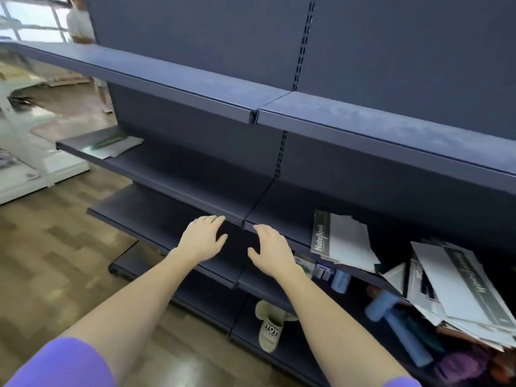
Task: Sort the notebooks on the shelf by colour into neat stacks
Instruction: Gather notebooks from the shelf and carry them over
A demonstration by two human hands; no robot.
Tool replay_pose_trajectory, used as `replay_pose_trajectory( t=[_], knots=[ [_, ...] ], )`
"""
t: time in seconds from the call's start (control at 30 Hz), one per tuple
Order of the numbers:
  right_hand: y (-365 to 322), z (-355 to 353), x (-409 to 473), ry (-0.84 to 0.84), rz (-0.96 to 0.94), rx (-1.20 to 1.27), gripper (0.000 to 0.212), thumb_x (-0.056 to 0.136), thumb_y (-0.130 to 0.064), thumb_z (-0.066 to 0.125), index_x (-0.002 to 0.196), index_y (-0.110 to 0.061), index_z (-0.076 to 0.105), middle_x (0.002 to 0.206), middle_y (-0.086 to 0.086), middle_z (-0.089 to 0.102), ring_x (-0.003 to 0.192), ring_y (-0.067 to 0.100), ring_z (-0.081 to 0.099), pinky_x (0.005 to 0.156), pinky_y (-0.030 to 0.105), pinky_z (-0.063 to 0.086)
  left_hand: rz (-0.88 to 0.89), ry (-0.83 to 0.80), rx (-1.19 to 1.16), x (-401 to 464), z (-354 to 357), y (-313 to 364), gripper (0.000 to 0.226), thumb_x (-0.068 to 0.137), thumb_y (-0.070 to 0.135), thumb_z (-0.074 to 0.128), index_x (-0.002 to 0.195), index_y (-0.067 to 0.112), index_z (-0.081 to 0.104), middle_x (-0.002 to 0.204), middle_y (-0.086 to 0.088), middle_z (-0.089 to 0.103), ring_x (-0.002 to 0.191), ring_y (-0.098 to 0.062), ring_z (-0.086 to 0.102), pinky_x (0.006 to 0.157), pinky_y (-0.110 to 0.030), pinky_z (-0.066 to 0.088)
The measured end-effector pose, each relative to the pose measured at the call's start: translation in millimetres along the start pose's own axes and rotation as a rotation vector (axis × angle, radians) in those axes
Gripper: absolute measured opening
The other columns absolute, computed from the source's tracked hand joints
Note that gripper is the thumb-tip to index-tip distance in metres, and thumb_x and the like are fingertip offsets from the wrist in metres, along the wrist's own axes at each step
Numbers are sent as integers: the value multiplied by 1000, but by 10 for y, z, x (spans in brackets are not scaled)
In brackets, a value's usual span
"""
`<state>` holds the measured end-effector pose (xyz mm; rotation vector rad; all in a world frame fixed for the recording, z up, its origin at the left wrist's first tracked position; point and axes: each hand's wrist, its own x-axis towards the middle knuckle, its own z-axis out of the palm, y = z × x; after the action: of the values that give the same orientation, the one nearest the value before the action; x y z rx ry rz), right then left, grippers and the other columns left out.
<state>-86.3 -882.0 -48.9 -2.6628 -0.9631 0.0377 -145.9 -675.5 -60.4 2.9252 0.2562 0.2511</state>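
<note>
White and grey notebooks lie in two loose heaps on the dark shelf [195, 188] at my right: one small pile [343, 241] with a "NoteBook" spine, and a bigger untidy pile [458, 291] near the right edge. Another notebook with a green band [111, 145] lies alone at the shelf's far left end. My left hand [202, 238] and my right hand [272, 252] hover side by side, palms down and fingers relaxed, just in front of the shelf's front edge. Neither hand holds anything.
An upper shelf [279, 107] overhangs the work area. The lower shelf carries blue rolls [382, 303], small boxes and a beige slipper [270, 328]. Wooden floor spreads to the left, with a white cabinet [42, 166] there. A person in white [81, 23] stands far back left.
</note>
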Motion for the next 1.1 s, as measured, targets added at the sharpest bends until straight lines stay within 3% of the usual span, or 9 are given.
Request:
replay_pose_trajectory(
  t=[0.53,0.8,1.1],
  knots=[
    [-1138,791,2356,-33,-149,193,64,98,-35,51,155,-16,29,161,4,29,148,20,26,121,36,22,-265,-68,133,1062,-305,-2104,57,97,37,49,150,18,38,149,-3,48,137,-27,41,109,-40,38],
    [-1801,1086,3326,-80,-179,207,66,98,-34,52,156,-14,28,162,5,27,148,23,26,120,38,23,-366,-38,71,1430,-495,-3330,59,99,36,49,152,18,33,153,-5,42,140,-27,37,111,-39,35],
    [-2853,1581,4250,-82,-82,157,64,99,-33,51,155,-13,29,162,7,27,147,24,27,120,37,24,-264,-82,2,2003,-500,-4929,57,99,32,52,149,11,35,150,-12,41,135,-34,38,107,-42,37]
  ],
)
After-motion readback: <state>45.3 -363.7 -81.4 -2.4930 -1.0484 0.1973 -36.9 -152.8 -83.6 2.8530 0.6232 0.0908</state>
